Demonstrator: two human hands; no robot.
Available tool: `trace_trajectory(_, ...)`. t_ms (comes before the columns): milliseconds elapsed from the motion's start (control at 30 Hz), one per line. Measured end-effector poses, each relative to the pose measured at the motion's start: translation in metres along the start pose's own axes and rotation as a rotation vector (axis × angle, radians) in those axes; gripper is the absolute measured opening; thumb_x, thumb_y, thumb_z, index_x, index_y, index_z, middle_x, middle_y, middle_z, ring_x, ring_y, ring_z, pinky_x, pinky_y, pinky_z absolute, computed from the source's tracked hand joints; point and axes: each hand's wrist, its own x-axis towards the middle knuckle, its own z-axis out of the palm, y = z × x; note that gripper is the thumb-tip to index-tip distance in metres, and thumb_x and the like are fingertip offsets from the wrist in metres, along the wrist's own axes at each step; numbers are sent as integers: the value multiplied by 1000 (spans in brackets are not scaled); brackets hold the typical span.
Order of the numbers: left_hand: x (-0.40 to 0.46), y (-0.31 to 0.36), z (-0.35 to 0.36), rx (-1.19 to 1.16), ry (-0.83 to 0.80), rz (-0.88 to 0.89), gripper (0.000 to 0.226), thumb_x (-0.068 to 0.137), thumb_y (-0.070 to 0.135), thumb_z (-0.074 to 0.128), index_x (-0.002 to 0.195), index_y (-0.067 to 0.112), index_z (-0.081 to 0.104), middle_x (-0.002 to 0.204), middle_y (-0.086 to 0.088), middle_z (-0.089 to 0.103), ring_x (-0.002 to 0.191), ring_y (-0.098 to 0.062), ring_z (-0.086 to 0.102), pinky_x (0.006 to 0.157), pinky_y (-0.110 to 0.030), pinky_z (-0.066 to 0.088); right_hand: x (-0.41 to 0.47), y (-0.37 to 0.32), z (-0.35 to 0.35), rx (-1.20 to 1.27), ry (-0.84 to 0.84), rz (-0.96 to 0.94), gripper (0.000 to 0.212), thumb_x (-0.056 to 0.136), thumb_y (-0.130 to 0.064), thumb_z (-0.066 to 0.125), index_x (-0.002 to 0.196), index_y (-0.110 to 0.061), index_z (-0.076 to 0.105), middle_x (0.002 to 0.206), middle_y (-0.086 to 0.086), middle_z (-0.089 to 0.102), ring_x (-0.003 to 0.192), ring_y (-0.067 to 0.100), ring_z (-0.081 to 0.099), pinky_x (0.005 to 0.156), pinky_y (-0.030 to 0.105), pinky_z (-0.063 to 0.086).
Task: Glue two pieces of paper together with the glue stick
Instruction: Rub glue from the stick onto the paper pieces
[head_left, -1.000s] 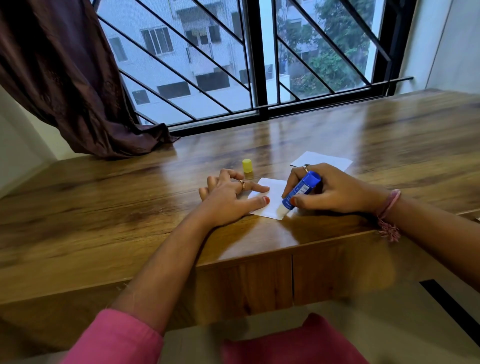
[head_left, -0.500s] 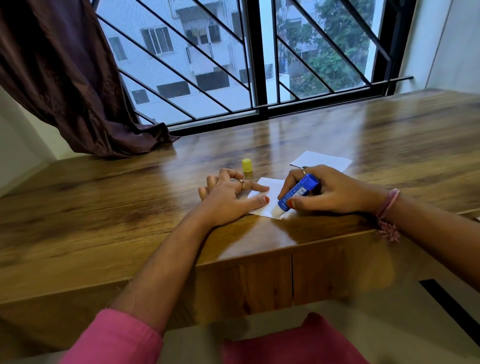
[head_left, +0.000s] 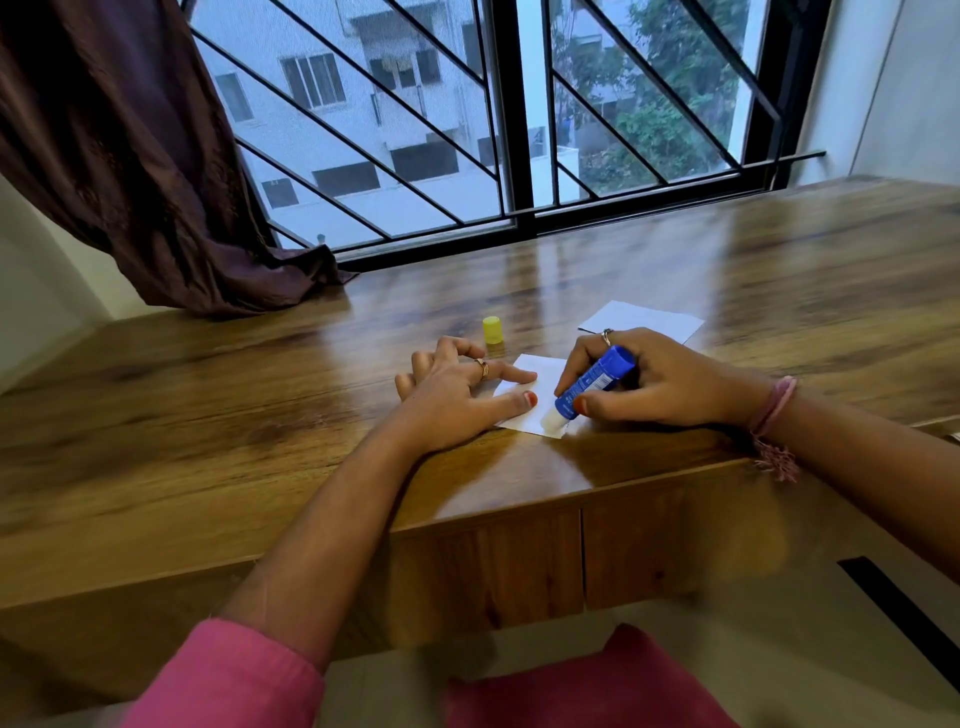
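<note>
I have the glue stick (head_left: 593, 383) wrapped in the fingers (head_left: 587, 404) of my right hand (head_left: 660, 387), tilted so its pale tip touches the near right corner of the front sheet of paper (head_left: 543, 395). My left hand (head_left: 457, 389) lies flat on the left part of that sheet, fingers spread and gripping nothing, thumb and forefinger pinning the paper to the counter (head_left: 260, 415).

This looks like the spreading step, with the joining not yet done. To do it well I would keep the pressure light and drag the tip away from the pinning hand, so the paper is pulled taut rather than bunched. The stroke should run right out to the edges and corners, since bare corners will lift later. The tip is at the very margin, so I expect some glue could smear onto the wood there; a shallow angle and short strokes would limit that. I would also keep my left thumb clear of the wet band.

The second sheet of paper (head_left: 644, 319) lies just behind my right hand, partly hidden by it, ready to be laid on top. The yellow cap (head_left: 492, 330) stands upright beyond my left hand, apart from both sheets. A dark curtain (head_left: 130, 156) hangs at the far left, and the barred window (head_left: 493, 114) is behind; neither is in the way. The only real obstruction is my own right hand covering the second sheet.
</note>
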Motion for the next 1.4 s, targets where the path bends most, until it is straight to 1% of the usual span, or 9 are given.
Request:
trace_trajectory(100, -1, -1, 0, -6, 4, 8, 36, 78, 73, 46, 113, 63, 51, 119, 12, 26, 102, -8, 15, 75, -34, 14, 2, 1, 2, -14, -30, 10, 18, 81, -32, 63, 97, -25, 68, 81, 0, 66, 66, 21, 56, 62, 45, 46)
trace_trajectory(200, 0, 0, 0, -5, 1, 1, 36, 78, 73, 47, 112, 64, 50, 122, 11, 27, 103, -9, 16, 76, -34, 15, 0, 0, 1, -2, -26, 4, 16, 78, -34, 62, 91, -28, 68, 77, -1, 65, 64, 15, 55, 61, 37, 45)
trace_trajectory(300, -1, 1, -1, -2, 1, -4, 36, 77, 73, 47, 112, 64, 50, 123, 10, 28, 104, -10, 16, 76, -34, 16, 0, 0, -1, 12, 5, 3, 15, 73, -33, 59, 84, -27, 67, 75, 1, 66, 67, 20, 57, 64, 41, 45)
trace_trajectory(433, -2, 1, -1, -7, 1, 0, 36, 77, 73, 46, 112, 64, 50, 122, 11, 26, 104, -10, 16, 77, -35, 16, 2, 2, 1, 3, -15, -6, 15, 80, -29, 63, 93, -24, 68, 80, 1, 66, 70, 23, 58, 65, 45, 46)
trace_trajectory(733, -1, 2, -1, -16, 3, -16, 37, 77, 73, 49, 112, 64, 51, 122, 11, 29, 106, -11, 19, 78, -34, 16, 1, 1, 0, 41, -7, 5, 10, 77, -22, 63, 86, -23, 68, 75, -6, 66, 63, 5, 54, 60, 24, 43)
trace_trajectory(1033, -2, 2, -1, -27, -4, -17, 34, 76, 74, 48, 109, 66, 50, 118, 14, 25, 105, -8, 15, 78, -34, 15, 0, 1, -1, 45, 17, 20, 20, 69, -33, 60, 81, -18, 67, 74, -3, 66, 64, 10, 56, 61, 31, 46)
trace_trajectory(1233, -3, 2, -2, -29, -1, -19, 36, 75, 75, 49, 110, 66, 51, 120, 14, 28, 106, -10, 18, 76, -34, 16, 3, 4, -5, 199, 231, 27, 12, 77, -18, 62, 85, -10, 66, 72, -9, 66, 62, 0, 55, 61, 14, 42)
trace_trajectory(1333, -3, 3, -3, -49, 6, -20, 34, 74, 74, 51, 107, 65, 53, 119, 15, 28, 106, -10, 19, 75, -34, 16, 4, 6, -5, 244, 255, 39, 19, 79, -18, 62, 93, -6, 64, 71, -13, 67, 62, 0, 56, 57, 12, 43)
trace_trajectory(1400, -3, 3, -2, -57, 10, -19, 32, 74, 74, 51, 105, 66, 53, 118, 16, 27, 105, -9, 18, 76, -34, 16, 5, 7, -5, 255, 266, 55, 21, 80, -18, 63, 98, -6, 63, 76, -6, 66, 61, 0, 57, 54, 15, 43)
